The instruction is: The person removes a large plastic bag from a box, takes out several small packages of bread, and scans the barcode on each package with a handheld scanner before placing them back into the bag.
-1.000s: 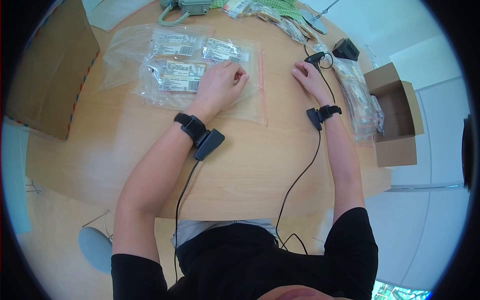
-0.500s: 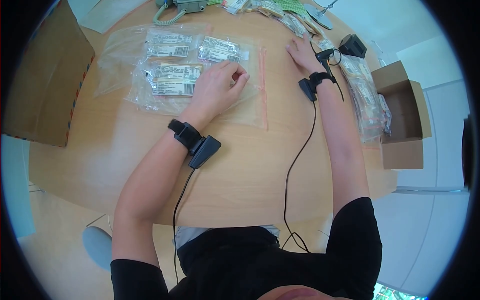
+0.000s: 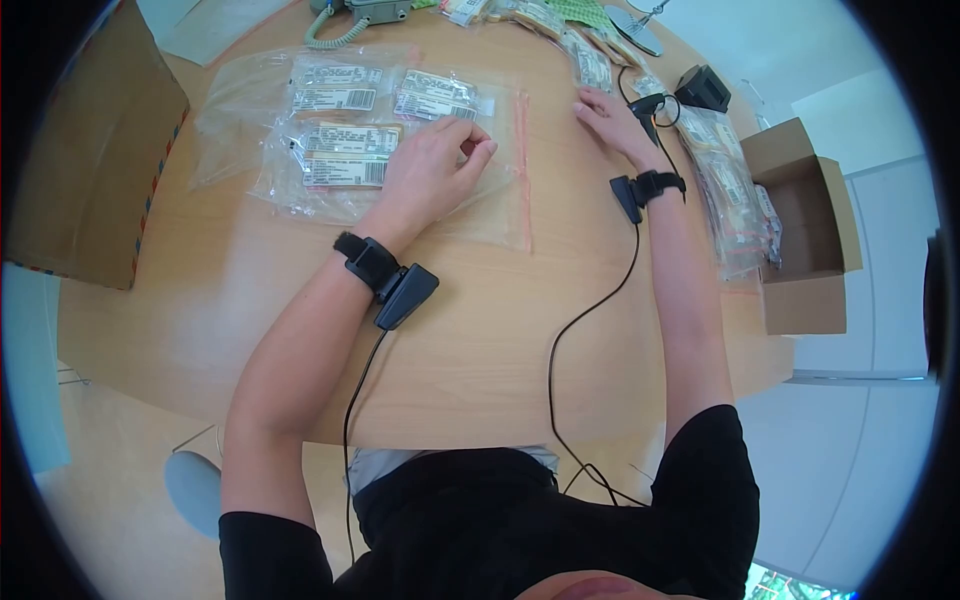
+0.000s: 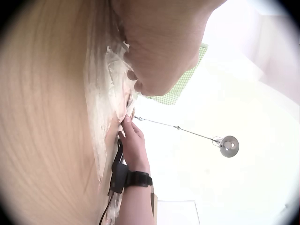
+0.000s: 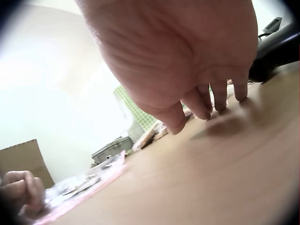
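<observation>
My left hand rests on a clear plastic bag with red edges, its fingers loosely curled and nothing visible in them. Under and beside it lie three labelled packets: one packet next to the knuckles, a second packet behind, and a third packet just past the fingers. My right hand is palm down with its fingers extended. In the right wrist view its fingertips reach down to the tabletop. Beside it lies a black handheld scanner on a cable.
A row of bagged packets runs along the right side, near an open cardboard box. Another cardboard box stands at the left. A telephone, green checked cloth, lamp base and black block lie farther back.
My right hand first reached forward past the scanner, then drew back a little toward me. My left hand has stayed in place on the bag.
</observation>
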Demonstrator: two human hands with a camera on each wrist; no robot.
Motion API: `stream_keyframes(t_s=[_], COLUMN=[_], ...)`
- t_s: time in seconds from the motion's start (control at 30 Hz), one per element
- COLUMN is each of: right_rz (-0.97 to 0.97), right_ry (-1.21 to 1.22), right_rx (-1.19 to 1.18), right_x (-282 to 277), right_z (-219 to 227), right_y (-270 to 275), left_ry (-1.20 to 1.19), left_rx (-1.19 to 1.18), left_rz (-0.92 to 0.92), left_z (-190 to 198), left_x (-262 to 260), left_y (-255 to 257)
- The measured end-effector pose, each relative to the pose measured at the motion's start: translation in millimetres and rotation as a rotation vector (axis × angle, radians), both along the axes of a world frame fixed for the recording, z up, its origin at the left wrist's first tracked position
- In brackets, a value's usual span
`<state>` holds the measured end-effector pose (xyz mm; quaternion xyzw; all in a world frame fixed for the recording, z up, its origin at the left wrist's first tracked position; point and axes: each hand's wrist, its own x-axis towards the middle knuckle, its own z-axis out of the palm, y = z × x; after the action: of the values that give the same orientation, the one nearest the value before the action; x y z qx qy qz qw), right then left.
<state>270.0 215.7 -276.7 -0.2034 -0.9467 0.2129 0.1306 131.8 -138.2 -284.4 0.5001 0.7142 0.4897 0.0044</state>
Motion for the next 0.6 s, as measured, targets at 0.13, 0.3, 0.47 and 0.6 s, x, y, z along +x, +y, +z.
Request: stream_keyframes(t_s=[0.13, 0.3, 0.47, 0.6], right_rz=[-0.005, -0.011, 0.185, 0.416], right_ry=[0.146, 0.433, 0.65, 0.613], right_rx=[-0.256, -0.495, -0.868, -1.085], right_x=[26, 47, 54, 54], right_z=[26, 61, 100, 105], right_y=[-53, -76, -106, -117], left_ry=[-0.04, -0.054, -0.075, -0.046], left_rx=[-0.009, -0.001, -0.05, -0.082], left_rz=[-0.006, -0.007, 0.019, 0.032], left_z=[3, 1, 7, 10], left_x=[1, -2, 1, 4], left_y=[-1, -1, -3, -3])
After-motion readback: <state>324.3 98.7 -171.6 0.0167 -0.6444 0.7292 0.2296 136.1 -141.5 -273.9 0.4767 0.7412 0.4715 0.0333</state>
